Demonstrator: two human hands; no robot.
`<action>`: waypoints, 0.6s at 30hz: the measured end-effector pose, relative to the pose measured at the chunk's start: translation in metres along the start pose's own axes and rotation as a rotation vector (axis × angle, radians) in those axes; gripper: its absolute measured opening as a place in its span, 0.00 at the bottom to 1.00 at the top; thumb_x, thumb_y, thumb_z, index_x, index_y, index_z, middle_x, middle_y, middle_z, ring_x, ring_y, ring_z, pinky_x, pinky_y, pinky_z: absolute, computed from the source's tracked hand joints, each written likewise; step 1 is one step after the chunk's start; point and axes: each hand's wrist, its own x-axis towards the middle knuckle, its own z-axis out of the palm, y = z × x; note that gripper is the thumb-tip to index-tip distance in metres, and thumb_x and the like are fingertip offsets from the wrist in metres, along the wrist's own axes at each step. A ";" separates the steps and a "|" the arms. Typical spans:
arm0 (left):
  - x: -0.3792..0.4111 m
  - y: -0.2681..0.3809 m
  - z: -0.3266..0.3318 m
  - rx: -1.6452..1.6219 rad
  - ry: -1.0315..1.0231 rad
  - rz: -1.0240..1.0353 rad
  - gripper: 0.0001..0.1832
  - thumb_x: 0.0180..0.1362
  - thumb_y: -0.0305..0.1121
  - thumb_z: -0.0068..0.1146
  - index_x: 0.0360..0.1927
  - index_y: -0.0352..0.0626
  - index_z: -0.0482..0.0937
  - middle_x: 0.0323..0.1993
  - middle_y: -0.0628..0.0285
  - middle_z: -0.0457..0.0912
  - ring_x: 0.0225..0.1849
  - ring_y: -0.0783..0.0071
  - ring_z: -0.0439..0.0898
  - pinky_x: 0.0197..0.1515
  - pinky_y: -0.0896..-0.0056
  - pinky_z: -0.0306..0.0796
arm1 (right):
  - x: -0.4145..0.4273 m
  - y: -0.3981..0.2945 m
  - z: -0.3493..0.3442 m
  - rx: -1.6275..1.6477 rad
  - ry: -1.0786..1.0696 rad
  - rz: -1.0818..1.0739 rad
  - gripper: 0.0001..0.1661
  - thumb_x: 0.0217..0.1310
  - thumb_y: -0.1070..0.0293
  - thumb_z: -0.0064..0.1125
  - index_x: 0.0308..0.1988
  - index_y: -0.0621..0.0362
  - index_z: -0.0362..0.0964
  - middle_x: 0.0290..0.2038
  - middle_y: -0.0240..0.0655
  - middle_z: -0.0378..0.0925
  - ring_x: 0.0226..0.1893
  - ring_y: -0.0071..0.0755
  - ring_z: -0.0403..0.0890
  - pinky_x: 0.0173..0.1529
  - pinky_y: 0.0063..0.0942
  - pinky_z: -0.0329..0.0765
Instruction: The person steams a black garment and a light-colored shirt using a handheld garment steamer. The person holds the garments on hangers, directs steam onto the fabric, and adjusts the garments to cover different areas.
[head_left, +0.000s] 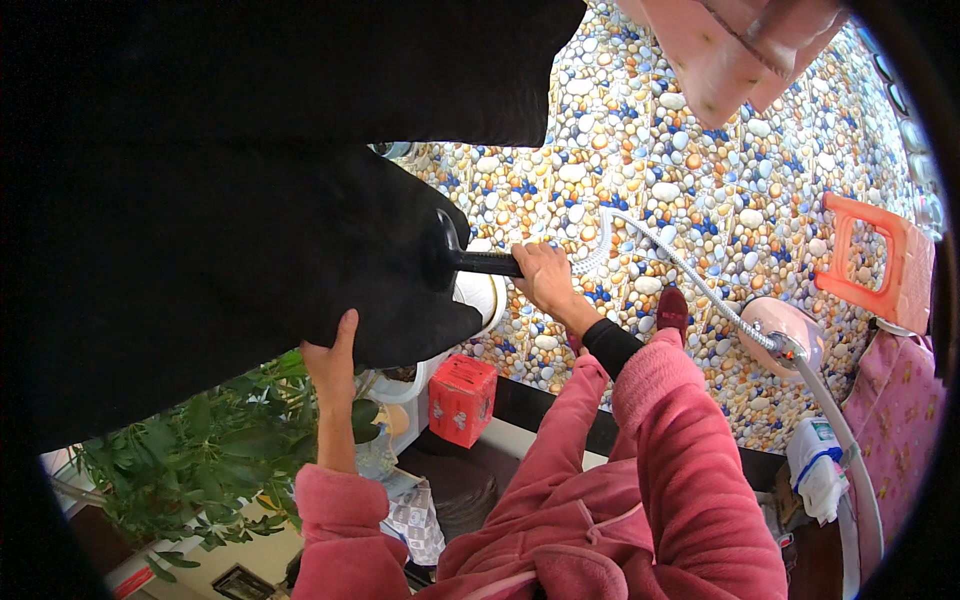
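Observation:
A large black cloth garment (225, 247) hangs across the left of the view, its folds mostly lost in the dark. My left hand (334, 356) grips its lower edge, thumb on the near face and fingers behind the cloth. In my right hand (544, 277) is the handle of a black garment steamer head (450, 244), whose face lies against or very close to the cloth. A ribbed grey hose (675, 259) runs from the handle down to the pink steamer base (780, 337) on the floor.
Pebble-patterned flooring (720, 202) spreads ahead. An orange plastic stool (892, 262) lies to the right, near the steamer's grey pole (840, 435). A red box (463, 400) and a leafy potted plant (202, 450) are at lower left. Pink fabric (720, 52) hangs at the top.

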 end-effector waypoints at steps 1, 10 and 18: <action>0.000 -0.001 -0.001 -0.014 0.006 0.020 0.26 0.54 0.35 0.68 0.52 0.29 0.75 0.50 0.58 0.78 0.49 0.71 0.76 0.55 0.72 0.66 | -0.001 -0.001 0.001 0.020 0.014 -0.017 0.23 0.45 0.64 0.68 0.42 0.54 0.68 0.38 0.36 0.76 0.43 0.44 0.76 0.46 0.42 0.69; -0.017 0.010 -0.004 0.072 0.036 0.035 0.24 0.57 0.37 0.65 0.51 0.29 0.75 0.48 0.57 0.80 0.49 0.70 0.77 0.55 0.71 0.67 | 0.019 -0.040 -0.064 0.269 0.292 -0.174 0.21 0.47 0.68 0.67 0.42 0.57 0.68 0.35 0.39 0.75 0.40 0.47 0.75 0.42 0.41 0.68; -0.023 0.007 0.010 0.064 0.104 0.051 0.22 0.61 0.37 0.60 0.49 0.26 0.76 0.48 0.53 0.81 0.48 0.68 0.78 0.54 0.69 0.68 | -0.004 -0.005 -0.022 0.061 0.030 0.025 0.23 0.47 0.65 0.68 0.43 0.54 0.69 0.37 0.38 0.76 0.41 0.46 0.76 0.44 0.44 0.70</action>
